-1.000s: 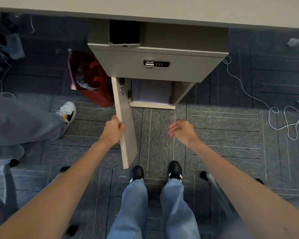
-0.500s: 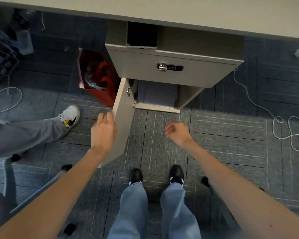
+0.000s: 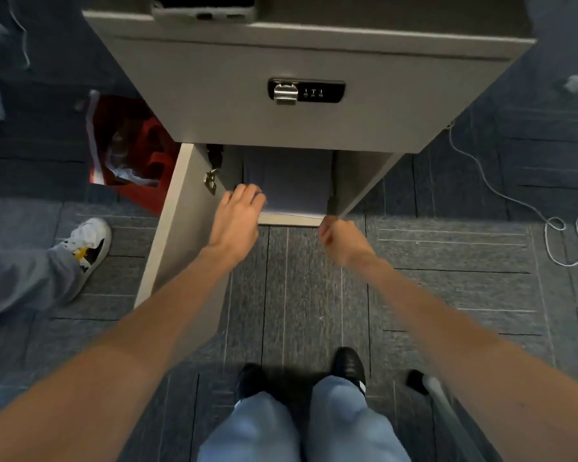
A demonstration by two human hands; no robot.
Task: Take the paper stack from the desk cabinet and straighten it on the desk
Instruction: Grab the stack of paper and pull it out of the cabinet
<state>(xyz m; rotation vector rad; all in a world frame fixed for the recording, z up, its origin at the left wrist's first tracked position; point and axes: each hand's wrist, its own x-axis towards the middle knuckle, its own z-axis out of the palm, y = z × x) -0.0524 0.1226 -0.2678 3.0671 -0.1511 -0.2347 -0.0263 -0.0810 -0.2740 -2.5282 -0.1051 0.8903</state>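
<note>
Papers [image 3: 291, 181] lie inside cabinet [image 3: 314, 105], just beyond our hands. Left hand [image 3: 237, 218] spread, fingertips at their near-left corner, gripping nothing; right hand [image 3: 342, 238] curled, empty.

No word, brand or number can be read anywhere. The only marks are three small pale dial marks on the black combination lock with a silver latch [image 3: 306, 91], set in the grey cabinet drawer front [image 3: 301, 105] at about 12 o'clock; they are too blurred to tell as digits
</note>
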